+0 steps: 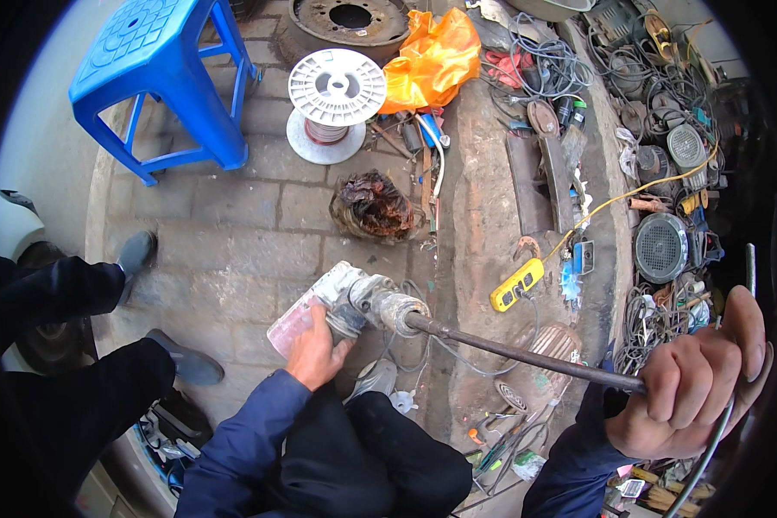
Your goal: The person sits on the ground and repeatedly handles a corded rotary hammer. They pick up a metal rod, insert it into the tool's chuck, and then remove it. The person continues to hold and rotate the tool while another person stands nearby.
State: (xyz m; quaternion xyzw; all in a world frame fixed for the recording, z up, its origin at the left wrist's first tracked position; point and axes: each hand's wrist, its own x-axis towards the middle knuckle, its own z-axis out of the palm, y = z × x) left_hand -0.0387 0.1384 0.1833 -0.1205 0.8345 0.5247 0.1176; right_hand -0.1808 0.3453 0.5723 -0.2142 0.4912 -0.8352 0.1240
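My left hand (315, 350) is wrapped round a worn, grey-white metal tool body (347, 298) with a pinkish side and a round collar. Out of that collar runs a long dark metal rod (527, 354), slanting down to the right. At its far end my right hand (686, 388) is closed round the rod. A thin grey cable (698, 470) also passes at the right hand's fingers; whether they grip it is hidden. Beyond the tool body, a crumpled dark brown bundle in clear plastic (373, 207) lies on the paving.
A blue plastic stool (151, 78) stands at the far left, near a white wire spool (337, 86) and an orange bag (432, 60). A yellow power strip (516, 285) lies right of the tool. Tangled cables and scrap (665, 173) crowd the right. Another person's legs (86, 371) are at left.
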